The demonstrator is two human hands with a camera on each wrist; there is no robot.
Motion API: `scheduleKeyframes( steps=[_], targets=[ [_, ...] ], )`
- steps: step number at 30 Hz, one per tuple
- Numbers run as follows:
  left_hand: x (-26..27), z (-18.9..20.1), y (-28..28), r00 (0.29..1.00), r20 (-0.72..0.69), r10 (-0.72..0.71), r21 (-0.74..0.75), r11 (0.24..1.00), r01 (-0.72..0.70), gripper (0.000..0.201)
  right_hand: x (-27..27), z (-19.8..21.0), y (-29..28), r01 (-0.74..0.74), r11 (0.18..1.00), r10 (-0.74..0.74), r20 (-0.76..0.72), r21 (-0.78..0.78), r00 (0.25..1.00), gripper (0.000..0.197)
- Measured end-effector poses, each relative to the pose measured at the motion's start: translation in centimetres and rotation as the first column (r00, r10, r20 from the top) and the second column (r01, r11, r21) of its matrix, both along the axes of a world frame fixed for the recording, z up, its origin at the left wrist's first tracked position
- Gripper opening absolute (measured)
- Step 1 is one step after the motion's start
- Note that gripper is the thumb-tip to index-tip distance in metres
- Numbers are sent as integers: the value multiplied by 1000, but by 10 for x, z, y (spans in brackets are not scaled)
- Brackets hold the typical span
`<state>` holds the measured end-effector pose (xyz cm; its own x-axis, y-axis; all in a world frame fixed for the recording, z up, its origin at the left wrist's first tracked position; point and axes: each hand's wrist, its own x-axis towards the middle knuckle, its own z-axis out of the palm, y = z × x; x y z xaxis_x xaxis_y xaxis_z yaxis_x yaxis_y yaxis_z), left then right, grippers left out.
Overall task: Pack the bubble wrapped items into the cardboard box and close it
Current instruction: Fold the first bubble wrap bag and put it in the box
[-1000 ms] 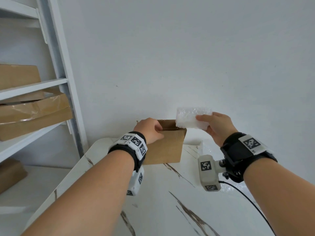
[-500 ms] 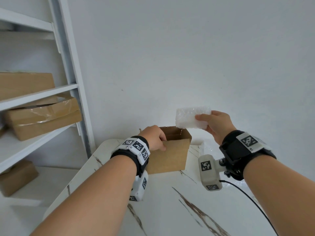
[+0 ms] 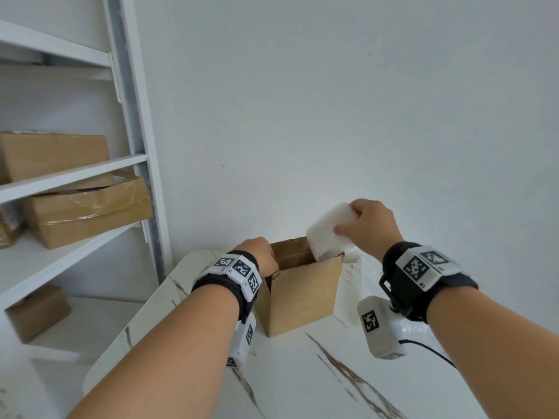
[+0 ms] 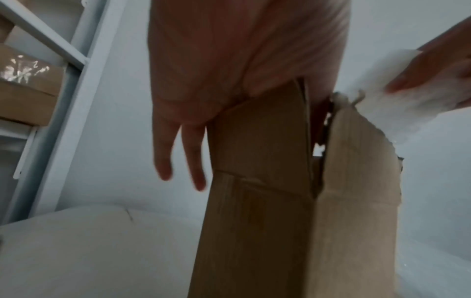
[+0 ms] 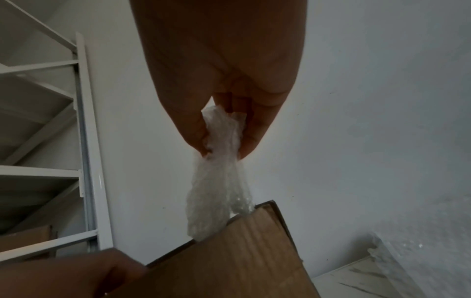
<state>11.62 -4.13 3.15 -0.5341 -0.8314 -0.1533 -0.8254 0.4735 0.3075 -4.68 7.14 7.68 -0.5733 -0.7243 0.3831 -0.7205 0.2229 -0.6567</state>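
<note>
While half a second ago the bubble-wrapped item (image 3: 331, 234) was held level above the cardboard box (image 3: 302, 294), it is now tipped steeply, its lower end dipping into the open top at the box's far right corner, in the centre of the head view. The right hand (image 3: 367, 226) has dropped with it and pinches the upper end between thumb and curled fingers (image 5: 251, 139); the right wrist view shows the crinkled wrap hanging down from that pinch to the box rim. The left hand (image 3: 260, 257) stays at the box's left top edge as before: in the left wrist view the palm lies against the raised flap, with two fingers (image 4: 178, 155) hanging straight down outside the left wall, while the thumb and other fingers are hidden, so I cannot tell whether they grip the flap. The box stands upright on the white marble-patterned table (image 3: 302, 385), a little nearer the camera and turned so one corner faces the viewer, where earlier its front wall was seen almost flat on. More bubble wrap (image 3: 367, 269) lies on the table just right of the box. At the left of the frame, white shelves (image 3: 69, 176) carry taped cardboard cartons (image 3: 87, 213).
</note>
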Motion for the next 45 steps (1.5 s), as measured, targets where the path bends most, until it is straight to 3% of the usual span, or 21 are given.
scheduleKeyframes(
  steps=[8, 18, 25, 31, 36, 39, 42, 45],
  targets=[
    [-6, -8, 6, 969, -227, -95, -253, 967, 36, 53, 1, -12, 0, 36, 995, -13, -233, 94, 972, 18],
    [1, -13, 14, 913, -342, -221, -292, 949, 121, 61, 3, -30, 5, 100, 959, 54, -518, 265, 854, 16],
    [4, -16, 11, 898, -362, -248, -285, 947, 147, 64, 12, -36, -13, 152, 901, 94, -524, 406, 846, 8],
    [4, -22, 5, 881, -395, -261, -284, 946, 154, 70, 17, -49, -34, 257, 834, 77, -564, 489, 822, 23],
    [5, -24, 1, 869, -418, -265, -280, 948, 154, 73, 16, -50, -43, 159, 819, 113, -427, 551, 897, 11],
    [5, -25, -1, 864, -425, -270, -285, 946, 155, 73, 20, -50, -50, 110, 817, 139, -378, 567, 915, 16],
    [4, -25, -3, 859, -433, -274, -288, 945, 156, 72, 19, -46, -56, 74, 773, 166, -313, 630, 935, 10],
    [5, -26, -5, 855, -440, -276, -289, 945, 156, 71, 19, -44, -53, 160, 805, 158, -466, 572, 871, 9]
  ],
)
